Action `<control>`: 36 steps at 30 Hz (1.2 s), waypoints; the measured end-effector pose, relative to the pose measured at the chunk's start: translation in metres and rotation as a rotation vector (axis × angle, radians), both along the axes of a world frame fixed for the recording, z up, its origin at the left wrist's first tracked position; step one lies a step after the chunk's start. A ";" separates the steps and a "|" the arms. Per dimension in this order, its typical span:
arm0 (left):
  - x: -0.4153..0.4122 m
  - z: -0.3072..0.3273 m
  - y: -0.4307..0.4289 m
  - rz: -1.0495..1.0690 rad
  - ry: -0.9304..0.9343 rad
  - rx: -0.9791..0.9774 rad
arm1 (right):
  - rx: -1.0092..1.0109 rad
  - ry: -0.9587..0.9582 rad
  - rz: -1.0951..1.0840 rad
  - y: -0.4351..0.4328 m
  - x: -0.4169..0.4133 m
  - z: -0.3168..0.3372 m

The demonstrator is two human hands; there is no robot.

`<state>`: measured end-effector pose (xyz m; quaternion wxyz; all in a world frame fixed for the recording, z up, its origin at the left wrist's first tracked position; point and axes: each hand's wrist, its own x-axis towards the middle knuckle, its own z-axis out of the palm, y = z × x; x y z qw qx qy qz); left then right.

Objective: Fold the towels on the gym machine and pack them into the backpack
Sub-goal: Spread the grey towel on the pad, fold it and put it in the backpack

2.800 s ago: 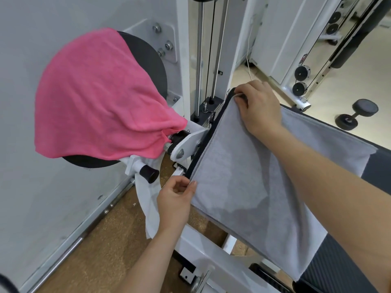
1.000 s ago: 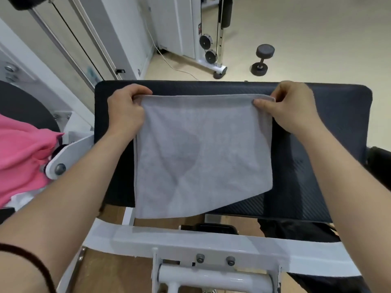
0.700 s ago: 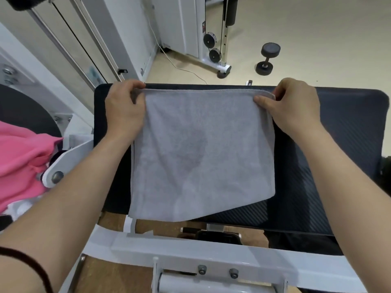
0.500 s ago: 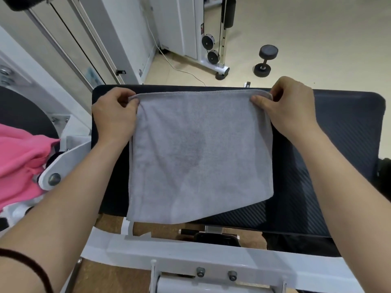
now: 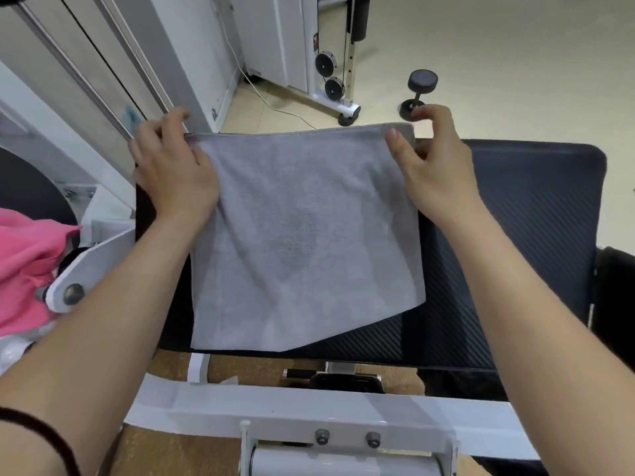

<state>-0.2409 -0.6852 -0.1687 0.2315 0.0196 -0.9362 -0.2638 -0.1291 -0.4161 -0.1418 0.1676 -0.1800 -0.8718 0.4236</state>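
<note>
Black pad (image 5: 515,218) is carrying a towel (image 5: 302,235); left hand (image 5: 175,176) is resting loose-fingered on its far left corner, right hand (image 5: 436,176) is pinching the other.

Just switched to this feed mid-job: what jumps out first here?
A grey towel spread on the black pad, centre frame, with the left hand and right hand at its top corners. A pink towel bunches at the left edge, and a dumbbell sits on the floor beyond.
</note>
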 end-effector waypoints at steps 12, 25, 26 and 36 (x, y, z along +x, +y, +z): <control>0.197 -0.081 0.048 -0.796 -0.157 -0.313 | -0.083 -0.356 0.092 -0.024 0.154 -0.068; 0.192 -0.076 0.048 -0.755 -0.196 0.011 | -0.667 -0.223 0.204 -0.023 0.148 -0.055; 0.190 -0.074 0.047 -0.748 -0.227 0.054 | -0.649 -0.240 0.253 -0.021 0.147 -0.056; 0.164 -0.070 0.039 -0.579 -0.108 -0.246 | -0.219 -0.197 0.096 -0.025 0.148 -0.059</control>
